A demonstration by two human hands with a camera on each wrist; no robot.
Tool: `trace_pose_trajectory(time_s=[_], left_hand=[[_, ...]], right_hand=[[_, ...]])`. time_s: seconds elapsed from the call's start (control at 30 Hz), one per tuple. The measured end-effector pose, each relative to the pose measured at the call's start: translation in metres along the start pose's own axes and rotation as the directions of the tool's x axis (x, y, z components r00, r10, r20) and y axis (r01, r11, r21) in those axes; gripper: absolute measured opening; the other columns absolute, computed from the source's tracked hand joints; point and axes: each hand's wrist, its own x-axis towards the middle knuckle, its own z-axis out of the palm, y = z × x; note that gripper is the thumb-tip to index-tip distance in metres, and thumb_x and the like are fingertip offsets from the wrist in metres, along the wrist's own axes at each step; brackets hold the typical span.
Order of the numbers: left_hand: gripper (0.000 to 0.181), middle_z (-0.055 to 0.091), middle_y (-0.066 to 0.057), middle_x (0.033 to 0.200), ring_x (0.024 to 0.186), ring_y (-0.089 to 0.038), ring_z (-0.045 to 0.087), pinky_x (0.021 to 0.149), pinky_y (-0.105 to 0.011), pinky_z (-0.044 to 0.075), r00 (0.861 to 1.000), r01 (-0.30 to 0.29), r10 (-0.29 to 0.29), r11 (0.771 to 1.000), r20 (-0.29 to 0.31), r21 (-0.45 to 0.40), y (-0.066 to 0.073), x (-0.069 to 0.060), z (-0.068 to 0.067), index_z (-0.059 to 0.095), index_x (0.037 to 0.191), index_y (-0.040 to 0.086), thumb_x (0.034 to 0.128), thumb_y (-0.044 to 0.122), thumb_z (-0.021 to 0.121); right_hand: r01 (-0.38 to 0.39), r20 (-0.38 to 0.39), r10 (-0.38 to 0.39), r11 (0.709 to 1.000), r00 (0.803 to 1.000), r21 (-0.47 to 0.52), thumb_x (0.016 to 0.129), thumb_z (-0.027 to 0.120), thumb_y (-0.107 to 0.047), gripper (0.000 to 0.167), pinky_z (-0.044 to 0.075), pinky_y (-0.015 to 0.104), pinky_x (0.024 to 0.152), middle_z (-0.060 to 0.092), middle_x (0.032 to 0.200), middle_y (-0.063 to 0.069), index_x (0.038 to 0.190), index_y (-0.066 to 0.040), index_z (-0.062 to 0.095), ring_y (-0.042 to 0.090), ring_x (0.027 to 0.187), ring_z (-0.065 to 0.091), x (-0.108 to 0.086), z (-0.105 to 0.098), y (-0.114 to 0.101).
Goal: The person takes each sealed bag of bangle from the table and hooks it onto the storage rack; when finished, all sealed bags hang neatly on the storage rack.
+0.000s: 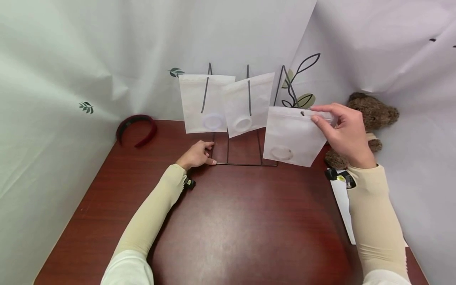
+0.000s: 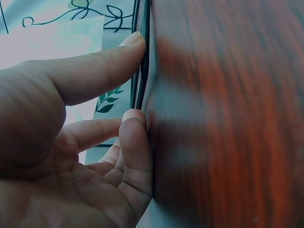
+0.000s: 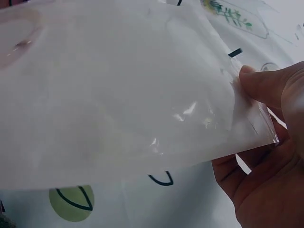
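Observation:
A black wire display rack (image 1: 246,164) stands on the table, its prongs pointing forward. My left hand (image 1: 195,154) holds the front left corner of its base; in the left wrist view, the thumb and curled fingers (image 2: 135,152) touch the wire. My right hand (image 1: 347,134) pinches the top right edge of a white pouch (image 1: 295,136) between thumb and fingers. A prong tip pokes through that pouch's top hole. A ring-shaped thing shows faintly inside near the bottom. Two similar pouches, a left one (image 1: 196,101) and a middle one (image 1: 256,99), hang on the other prongs.
A dark red headband (image 1: 137,130) lies at the back left of the table (image 1: 228,221). Behind my right hand sits a brown teddy bear (image 1: 374,113). A white sheet (image 1: 343,206) lies under my right forearm. White leaf-patterned cloth (image 1: 142,47) encloses the back and sides.

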Motion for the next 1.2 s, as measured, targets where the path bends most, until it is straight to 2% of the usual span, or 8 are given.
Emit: trace_pose_trajectory(time_s=[0.23,0.37,0.53,0.67,0.8,0.9,1.0,1.2], left_hand=[[0.088,0.057,-0.019,0.143,0.095,-0.022,0.055,0.086,-0.036,0.045,1.000,0.004,-0.004,1.000,-0.001,0.002,0.001,-0.001,-0.001,0.041,0.162,0.004,0.0881,0.011,0.087],[0.088,0.056,-0.021,0.146,0.097,-0.023,0.056,0.086,-0.036,0.045,1.000,-0.002,0.002,1.000,0.003,0.003,0.001,-0.001,0.000,0.040,0.163,0.003,0.0889,0.011,0.086],[0.088,0.056,-0.021,0.147,0.099,-0.024,0.056,0.087,-0.036,0.045,1.000,-0.004,0.004,1.000,0.002,0.008,0.000,0.000,-0.001,0.039,0.163,0.003,0.0889,0.011,0.086],[0.089,0.056,-0.020,0.146,0.098,-0.023,0.056,0.087,-0.036,0.045,1.000,0.000,0.000,1.000,0.005,0.011,-0.001,0.001,-0.001,0.039,0.163,0.003,0.0889,0.011,0.086],[0.088,0.057,-0.020,0.145,0.096,-0.023,0.056,0.087,-0.036,0.045,1.000,-0.012,0.012,1.000,0.009,0.008,0.000,0.002,-0.001,0.039,0.163,0.002,0.0886,0.011,0.086],[0.087,0.057,-0.020,0.144,0.096,-0.023,0.056,0.087,-0.036,0.045,1.000,-0.013,0.013,1.000,0.011,0.007,0.001,0.002,-0.001,0.040,0.162,0.002,0.0884,0.011,0.086],[0.087,0.057,-0.020,0.145,0.097,-0.023,0.056,0.087,-0.036,0.045,1.000,-0.008,0.008,1.000,0.009,0.008,0.001,0.001,0.000,0.040,0.162,0.002,0.0884,0.011,0.086],[0.088,0.057,-0.020,0.146,0.098,-0.023,0.056,0.088,-0.035,0.045,1.000,-0.003,0.003,1.000,0.009,0.015,0.000,0.001,0.000,0.040,0.162,0.003,0.0887,0.011,0.086]], right_hand=[[-0.045,0.002,0.045,0.999,0.999,0.031,0.093,0.079,-0.002,0.020,0.031,0.019,0.052,0.066,0.096,-0.030,0.113,-0.004,0.082,0.002,0.046,0.034,0.008,0.007,0.002],[-0.043,-0.007,0.043,0.999,0.999,0.032,0.092,0.079,-0.002,0.020,0.029,0.018,0.050,0.066,0.092,-0.030,0.112,-0.004,0.082,0.000,0.044,0.033,0.014,0.013,0.018],[0.002,-0.001,-0.002,1.000,1.000,-0.006,0.094,0.081,-0.009,0.020,0.029,0.019,0.049,0.062,0.076,-0.018,0.114,-0.011,0.084,-0.001,0.042,0.033,0.027,0.019,0.036],[0.024,0.011,-0.023,0.999,1.000,-0.028,0.097,0.079,-0.016,0.020,0.027,0.020,0.047,0.052,0.062,-0.005,0.116,-0.014,0.083,0.000,0.041,0.031,0.037,0.022,0.042],[0.000,0.011,0.000,0.999,1.000,-0.035,0.098,0.077,-0.021,0.019,0.028,0.022,0.047,0.052,0.061,-0.007,0.116,-0.015,0.083,0.001,0.040,0.032,0.045,0.025,0.045],[-0.029,0.004,0.029,0.999,1.000,-0.035,0.098,0.077,-0.022,0.019,0.030,0.022,0.050,0.055,0.065,-0.016,0.115,-0.015,0.083,0.000,0.042,0.034,0.053,0.028,0.048],[-0.045,-0.002,0.045,0.998,0.999,-0.048,0.098,0.076,-0.022,0.019,0.031,0.021,0.053,0.059,0.071,-0.017,0.115,-0.014,0.083,-0.003,0.044,0.034,0.062,0.034,0.054],[-0.068,0.001,0.068,0.995,0.998,-0.069,0.099,0.075,-0.021,0.021,0.032,0.021,0.063,0.079,0.103,0.011,0.116,-0.010,0.082,-0.004,0.052,0.036,0.078,0.045,0.064]])
